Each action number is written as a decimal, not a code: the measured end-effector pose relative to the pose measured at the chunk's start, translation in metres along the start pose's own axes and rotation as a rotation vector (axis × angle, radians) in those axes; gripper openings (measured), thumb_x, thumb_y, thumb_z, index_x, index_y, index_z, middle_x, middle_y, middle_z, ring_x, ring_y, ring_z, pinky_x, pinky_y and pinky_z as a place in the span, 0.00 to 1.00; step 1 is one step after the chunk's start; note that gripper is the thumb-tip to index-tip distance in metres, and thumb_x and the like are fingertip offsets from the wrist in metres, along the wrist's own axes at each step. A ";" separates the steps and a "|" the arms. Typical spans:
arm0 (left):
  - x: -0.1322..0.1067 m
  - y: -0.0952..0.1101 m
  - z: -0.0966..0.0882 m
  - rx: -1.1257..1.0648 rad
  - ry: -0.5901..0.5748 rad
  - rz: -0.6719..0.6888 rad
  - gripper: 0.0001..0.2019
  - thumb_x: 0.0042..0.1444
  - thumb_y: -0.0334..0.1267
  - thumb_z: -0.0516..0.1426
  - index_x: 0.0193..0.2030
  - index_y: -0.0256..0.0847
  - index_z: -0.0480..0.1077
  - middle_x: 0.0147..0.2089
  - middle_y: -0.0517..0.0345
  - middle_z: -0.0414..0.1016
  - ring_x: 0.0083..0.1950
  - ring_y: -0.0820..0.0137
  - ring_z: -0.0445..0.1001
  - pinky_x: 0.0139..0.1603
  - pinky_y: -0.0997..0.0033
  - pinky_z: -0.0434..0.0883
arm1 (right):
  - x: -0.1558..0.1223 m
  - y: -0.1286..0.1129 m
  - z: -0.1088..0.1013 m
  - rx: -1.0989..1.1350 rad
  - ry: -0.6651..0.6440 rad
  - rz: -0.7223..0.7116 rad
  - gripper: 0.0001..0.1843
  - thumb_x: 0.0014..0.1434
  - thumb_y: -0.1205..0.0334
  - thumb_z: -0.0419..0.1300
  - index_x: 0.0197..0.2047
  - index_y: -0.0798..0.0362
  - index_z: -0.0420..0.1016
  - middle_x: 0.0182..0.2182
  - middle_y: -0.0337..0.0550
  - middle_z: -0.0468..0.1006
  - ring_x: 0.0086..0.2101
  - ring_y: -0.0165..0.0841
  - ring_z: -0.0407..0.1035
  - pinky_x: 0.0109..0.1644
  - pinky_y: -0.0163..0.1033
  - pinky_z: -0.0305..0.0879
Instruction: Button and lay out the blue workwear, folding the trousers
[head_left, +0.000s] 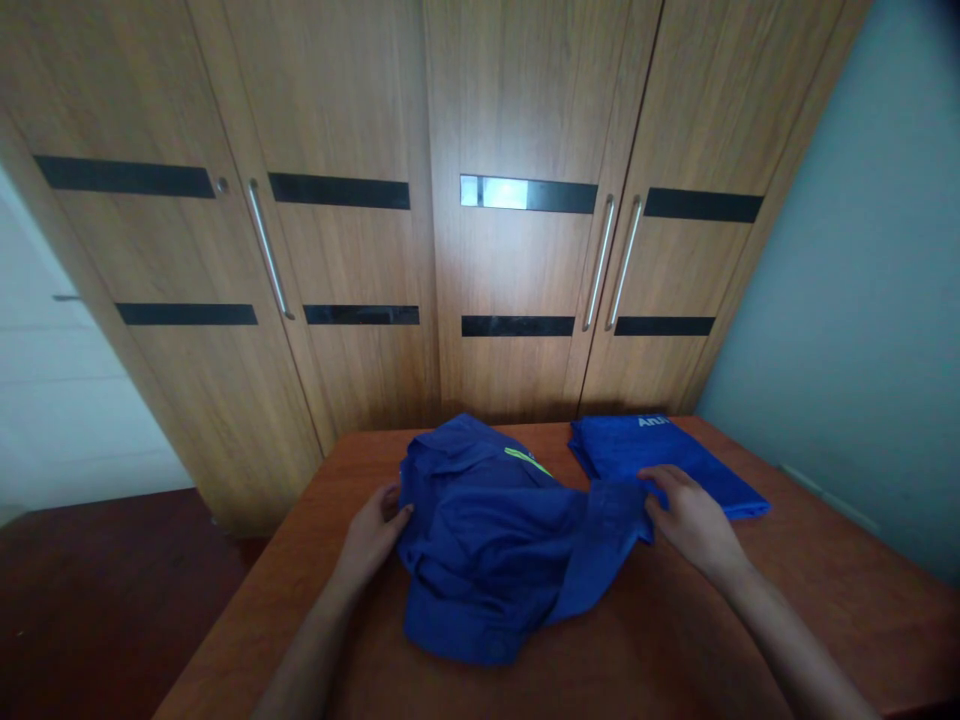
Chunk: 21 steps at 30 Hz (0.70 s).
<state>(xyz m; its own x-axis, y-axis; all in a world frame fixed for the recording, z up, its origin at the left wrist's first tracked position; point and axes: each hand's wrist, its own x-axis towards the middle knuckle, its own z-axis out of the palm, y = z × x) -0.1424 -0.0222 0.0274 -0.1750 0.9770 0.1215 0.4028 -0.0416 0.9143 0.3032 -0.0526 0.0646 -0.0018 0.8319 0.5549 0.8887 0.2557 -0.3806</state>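
A crumpled dark blue garment [502, 540] with a yellow-green stripe lies loosely bunched on the brown wooden table [600, 660]. Whether it is a jacket or trousers, I cannot tell. At its left edge, my left hand [379, 530] is closed on the cloth between thumb and fingers. My right hand [690, 515] pinches a band-like end of the same garment on the right side. Just beyond that hand rests a flat, neatly folded blue cloth item [675, 455] with light lettering, only partly readable, along its far edge.
Behind the table stands a wooden wardrobe [517, 270] with dark inlaid strips and long metal handles. To the right is a pale blue-grey wall [862, 300]. A white door [67, 400] and dark reddish floor [112, 600] show at the left.
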 end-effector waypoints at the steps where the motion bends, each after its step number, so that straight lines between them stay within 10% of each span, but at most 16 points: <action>1: -0.003 0.004 0.003 -0.076 -0.063 -0.019 0.27 0.46 0.48 0.60 0.52 0.37 0.67 0.45 0.44 0.79 0.45 0.55 0.79 0.46 0.56 0.74 | -0.001 -0.010 0.003 0.000 -0.019 -0.029 0.16 0.55 0.65 0.51 0.44 0.52 0.74 0.43 0.48 0.76 0.44 0.42 0.71 0.52 0.48 0.65; 6: -0.014 0.022 0.009 -0.407 -0.186 -0.103 0.31 0.46 0.44 0.63 0.57 0.40 0.61 0.42 0.51 0.80 0.40 0.61 0.79 0.42 0.61 0.74 | -0.016 -0.088 0.027 0.177 -0.223 -0.167 0.23 0.62 0.56 0.53 0.59 0.50 0.65 0.57 0.49 0.69 0.57 0.40 0.62 0.62 0.49 0.58; 14: -0.030 0.035 0.012 -0.666 -0.403 -0.079 0.27 0.51 0.41 0.63 0.57 0.42 0.65 0.48 0.49 0.79 0.42 0.65 0.78 0.45 0.68 0.71 | -0.038 -0.181 0.092 0.204 -0.527 -0.204 0.55 0.46 0.41 0.65 0.69 0.56 0.47 0.67 0.58 0.50 0.65 0.51 0.44 0.66 0.59 0.41; 21: -0.037 0.041 0.017 -0.749 -0.542 -0.083 0.25 0.50 0.37 0.62 0.56 0.42 0.67 0.50 0.47 0.77 0.48 0.61 0.76 0.48 0.65 0.69 | -0.015 -0.193 0.114 0.314 -0.407 -0.113 0.17 0.52 0.71 0.54 0.45 0.55 0.75 0.44 0.52 0.78 0.47 0.42 0.70 0.54 0.45 0.61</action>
<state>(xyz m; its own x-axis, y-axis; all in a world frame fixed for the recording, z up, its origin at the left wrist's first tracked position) -0.1038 -0.0569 0.0537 0.3427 0.9392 0.0201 -0.3105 0.0931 0.9460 0.0793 -0.0578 0.0455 -0.3227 0.8987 0.2969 0.6927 0.4380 -0.5730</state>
